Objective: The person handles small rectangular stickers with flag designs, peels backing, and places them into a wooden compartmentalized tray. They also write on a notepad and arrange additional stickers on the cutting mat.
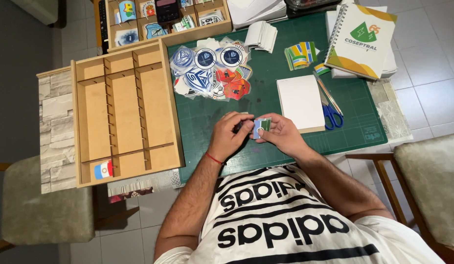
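A: What do the hands hold?

B: Both meet over the green mat (266, 83) on the counter. The left hand (229, 134) and the right hand (281, 133) pinch a small sticker (261, 125) between them, fingers (237, 119) of each curled round its edges. It sits right between the two sets of fingertips, held just above the mat.

A: How does the sticker look?

B: Small, with a blue part on its left and a green and white part on its right. Finer detail is too small to tell.

A: And the containers?

B: Left of the hands lies a wooden tray (126, 110) split by slats into long compartments. Only the bottom-left one holds anything: a flag sticker (103, 170), light blue and white. Behind it stands a second tray (163, 22) with round and shield-shaped stickers in its cells.

A: What else is close?

B: Beyond the hands, a loose pile (212, 73) of blue, white and red badge stickers lies on the mat. To the right sits a white pad (300, 102), with blue-handled scissors (329, 105) just beside it. Further back are a yellow-green stack (300, 55), a white stack (261, 35) and a spiral notebook (361, 39).
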